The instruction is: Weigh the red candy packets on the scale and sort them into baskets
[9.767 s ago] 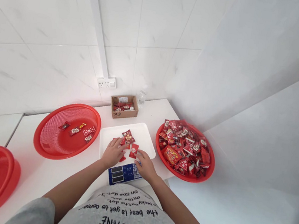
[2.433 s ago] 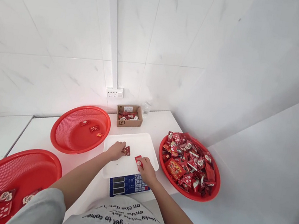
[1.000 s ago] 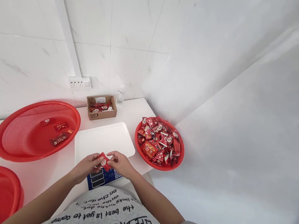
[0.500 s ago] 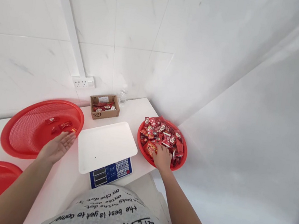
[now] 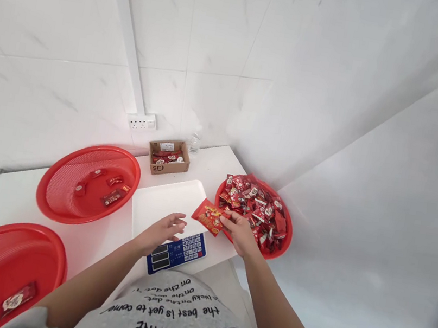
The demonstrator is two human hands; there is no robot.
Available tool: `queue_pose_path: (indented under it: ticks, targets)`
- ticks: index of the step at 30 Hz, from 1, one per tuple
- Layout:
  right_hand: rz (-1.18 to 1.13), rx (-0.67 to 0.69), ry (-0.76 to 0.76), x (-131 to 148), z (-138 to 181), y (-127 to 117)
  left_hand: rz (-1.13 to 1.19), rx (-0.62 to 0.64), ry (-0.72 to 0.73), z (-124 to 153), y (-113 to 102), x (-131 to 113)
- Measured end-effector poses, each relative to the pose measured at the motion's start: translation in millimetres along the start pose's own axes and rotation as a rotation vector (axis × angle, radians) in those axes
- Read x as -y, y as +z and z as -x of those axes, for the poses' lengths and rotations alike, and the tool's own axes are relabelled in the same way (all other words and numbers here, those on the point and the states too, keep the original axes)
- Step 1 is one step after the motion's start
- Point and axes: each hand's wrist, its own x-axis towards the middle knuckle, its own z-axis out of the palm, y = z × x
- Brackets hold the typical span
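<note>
My right hand point(image 5: 240, 234) is closed on a red and yellow snack packet point(image 5: 209, 217), held just above the right edge of the white scale tray point(image 5: 163, 205). Right beside it stands a red basket point(image 5: 285, 243) heaped with several red packets point(image 5: 256, 208). My left hand point(image 5: 163, 230) hovers open, fingers spread, over the tray's near edge, just above the scale's blue keypad point(image 5: 176, 252), and holds nothing. The tray surface is bare.
A red mesh basket point(image 5: 57, 203) at the left holds several small packets. Another red basket point(image 5: 5, 242) at the bottom left holds a few more. A small cardboard box point(image 5: 167, 164) with packets, a clear bottle point(image 5: 193, 142) and a wall socket point(image 5: 142, 122) sit at the back.
My right hand has lifted a red and yellow packet out of the heaped basket and brought it left over the tray. My left hand has swung from the left basket back to the scale.
</note>
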Motion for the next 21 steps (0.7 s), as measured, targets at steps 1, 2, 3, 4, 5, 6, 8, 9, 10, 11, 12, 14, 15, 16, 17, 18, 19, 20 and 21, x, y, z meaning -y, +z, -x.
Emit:
queue_pose_path:
  ticks: [1,2,3,4,5,6,8,9,10,11,12,14,15,16,17,18,19,20,21]
  targets:
    - [-0.057,0.056,0.021,0.2,3.0,12.0,0.019,0.017,0.029,-1.3,4.6,-2.1]
    - [-0.095,0.099,0.048,-0.5,5.9,23.3,0.043,0.021,0.057,-2.6,7.7,-3.6]
    - [-0.123,0.14,0.083,-1.9,8.8,33.7,0.069,0.013,0.08,-3.6,9.3,-4.4]
    - [-0.144,0.183,0.12,-3.8,11.6,42.7,0.093,-0.004,0.097,-4.0,9.7,-4.8]
    - [-0.159,0.225,0.151,-5.8,14.0,50.3,0.111,-0.024,0.104,-3.7,9.1,-5.1]
    - [-0.169,0.261,0.172,-7.8,16.0,56.5,0.122,-0.037,0.101,-2.6,7.9,-5.5]
    - [-0.179,0.292,0.174,-11.0,18.6,65.3,0.127,-0.048,0.088,1.2,5.1,-6.7]
    - [-0.183,0.286,0.162,-12.0,19.3,68.3,0.122,-0.053,0.086,3.4,3.9,-7.5]
    - [-0.189,0.274,0.149,-12.5,19.6,70.6,0.115,-0.058,0.088,5.6,3.2,-8.4]
    - [-0.195,0.262,0.139,-12.6,19.7,72.4,0.106,-0.064,0.094,7.4,2.8,-9.2]
    - [-0.198,0.258,0.136,-12.5,19.6,73.8,0.095,-0.075,0.1,8.7,2.7,-9.8]
    - [-0.189,0.268,0.143,-12.0,19.2,75.1,0.061,-0.103,0.119,9.9,2.7,-10.4]
    - [-0.176,0.278,0.154,-11.8,18.9,75.0,0.04,-0.121,0.133,9.9,2.5,-10.3]
    - [-0.158,0.288,0.167,-11.8,18.8,74.5,0.019,-0.141,0.15,9.6,2.0,-10.0]
    - [-0.138,0.3,0.178,-12.0,18.6,73.6,-0.001,-0.161,0.165,9.2,1.1,-9.4]
    - [-0.118,0.313,0.183,-12.2,18.6,72.4,-0.019,-0.181,0.179,8.6,0.0,-8.7]
    - [-0.097,0.328,0.185,-12.5,18.8,71.0,-0.034,-0.199,0.188,8.0,-1.4,-7.7]
    - [-0.076,0.343,0.186,-12.9,19.2,69.5,-0.047,-0.214,0.192,7.3,-2.8,-6.4]
    - [-0.055,0.355,0.188,-13.3,19.8,68.2,-0.06,-0.223,0.189,6.6,-4.1,-5.0]
